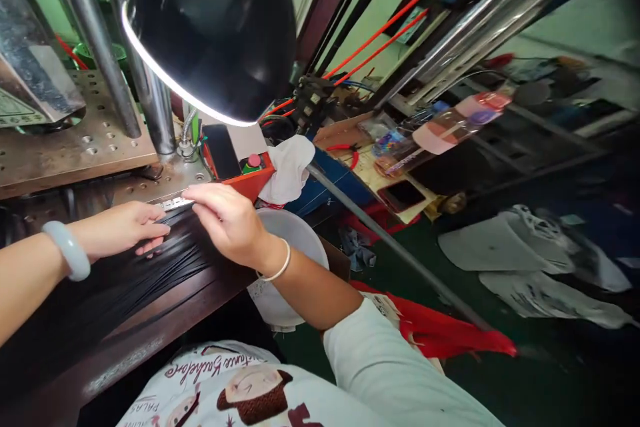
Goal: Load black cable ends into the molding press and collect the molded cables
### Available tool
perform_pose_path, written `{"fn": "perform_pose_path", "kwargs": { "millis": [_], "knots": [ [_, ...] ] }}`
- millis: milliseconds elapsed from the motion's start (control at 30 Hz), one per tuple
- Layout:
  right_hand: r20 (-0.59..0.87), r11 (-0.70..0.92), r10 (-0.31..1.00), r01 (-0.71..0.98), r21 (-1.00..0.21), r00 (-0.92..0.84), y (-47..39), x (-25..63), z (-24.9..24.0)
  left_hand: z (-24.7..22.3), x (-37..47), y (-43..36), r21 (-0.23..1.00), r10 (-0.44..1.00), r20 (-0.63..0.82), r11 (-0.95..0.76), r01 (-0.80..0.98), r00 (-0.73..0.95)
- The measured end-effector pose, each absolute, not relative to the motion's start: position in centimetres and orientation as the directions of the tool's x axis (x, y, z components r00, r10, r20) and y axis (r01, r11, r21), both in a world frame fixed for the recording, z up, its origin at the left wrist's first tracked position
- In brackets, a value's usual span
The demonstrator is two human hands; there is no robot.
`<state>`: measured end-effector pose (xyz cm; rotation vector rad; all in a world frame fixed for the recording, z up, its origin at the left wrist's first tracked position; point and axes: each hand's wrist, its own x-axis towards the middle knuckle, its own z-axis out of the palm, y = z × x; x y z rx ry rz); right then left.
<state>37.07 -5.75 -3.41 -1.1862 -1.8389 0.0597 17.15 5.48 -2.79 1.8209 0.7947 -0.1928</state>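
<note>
A short white strip with a row of small blocks spans the gap between my hands, at the edge of the metal machine bed. My left hand, with a pale bangle at the wrist, is closed at the strip's left end. At the right end, the fingers of my right hand pinch the strip. Thin black cables lie in a bundle below the hands on the dark tabletop. Whether the cables join the strip is hard to see.
A black lamp hangs just above my hands. Left stands a press with steel columns. A red control box, a white cloth and a white bucket are to the right. Beyond, a bottle stands on a side table.
</note>
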Motion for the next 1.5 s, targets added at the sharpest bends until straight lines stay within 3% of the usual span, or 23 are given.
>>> {"fn": "perform_pose_path", "kwargs": {
  "millis": [133,233,333,400,467,533,567,633,700,733,800,867,900,967,1100,1300,1433,1500],
  "knots": [
    [0.647,0.500,0.759,0.704,-0.505,-0.075,-5.4,37.4,-4.1,-1.9,16.8,5.0,0.840,0.428,-0.498,0.022,0.542,0.754],
    [0.623,0.506,0.775,0.697,-0.508,-0.108,-5.4,37.3,-4.3,-0.8,16.7,4.6,0.839,0.377,-0.517,0.045,0.542,0.769],
    [0.494,0.533,0.798,0.787,-0.311,-0.345,-5.4,36.4,-4.4,-0.3,16.3,4.2,0.850,0.340,-0.496,-0.001,0.527,0.799],
    [0.330,0.450,0.865,0.875,-0.179,-0.377,-5.1,35.6,-4.7,-0.3,15.3,4.0,0.853,0.371,-0.431,-0.129,0.505,0.822],
    [0.222,0.339,0.925,0.933,-0.122,-0.308,-4.5,34.9,-5.1,-0.7,13.6,4.0,0.776,0.541,-0.197,-0.424,0.467,0.818],
    [0.233,0.368,0.916,0.916,-0.162,-0.327,-3.4,34.4,-5.6,-1.2,12.0,4.3,0.514,0.585,0.227,-0.751,0.415,0.778],
    [0.270,0.454,0.878,0.867,-0.205,-0.396,-2.6,34.1,-5.8,-1.4,11.5,4.4,0.361,0.491,0.404,-0.861,0.359,0.772],
    [0.335,0.660,0.748,0.696,-0.284,-0.573,-1.0,33.5,-6.0,-1.6,11.2,4.5,0.164,0.198,0.551,-0.978,0.128,0.811],
    [0.330,0.762,0.647,0.562,-0.323,-0.688,0.6,33.1,-6.0,-1.4,11.5,4.3,0.159,-0.008,0.558,-0.980,-0.117,0.830],
    [0.302,0.752,0.658,0.573,-0.326,-0.690,1.2,33.0,-6.0,-1.2,11.7,4.1,0.206,-0.002,0.564,-0.968,-0.143,0.826],
    [0.191,0.632,0.774,0.714,-0.302,-0.604,2.0,33.3,-5.9,-0.5,11.7,3.7,0.358,0.268,0.565,-0.932,0.061,0.780],
    [0.063,0.484,0.872,0.837,-0.253,-0.485,2.0,33.9,-6.1,0.0,11.4,3.6,0.553,0.624,0.514,-0.765,0.330,0.588],
    [0.020,0.450,0.888,0.860,-0.240,-0.459,1.7,34.1,-6.3,0.2,11.2,3.7,0.638,0.736,0.459,-0.663,0.393,0.497],
    [-0.001,0.475,0.871,0.842,-0.254,-0.492,0.7,34.0,-6.8,0.0,11.1,4.0,0.736,0.825,0.332,-0.530,0.421,0.458],
    [0.012,0.508,0.828,0.740,-0.441,-0.561,-1.5,33.1,-7.1,-2.1,12.0,4.9,0.714,0.823,0.133,-0.466,0.522,0.553],
    [0.130,0.243,0.957,0.466,-0.851,-0.261,-0.4,32.9,-6.7,-2.5,12.5,4.5,0.724,0.837,0.203,-0.477,0.498,0.507],
    [-0.056,-0.005,0.912,0.126,-0.992,-0.405,1.0,31.9,-7.4,-1.6,12.5,3.8,0.775,0.876,0.150,-0.392,0.495,0.458],
    [-0.113,-0.067,0.902,0.124,-0.990,-0.416,1.0,31.6,-7.4,-1.7,12.4,3.8,0.774,0.883,0.137,-0.379,0.508,0.449]
  ]
}}
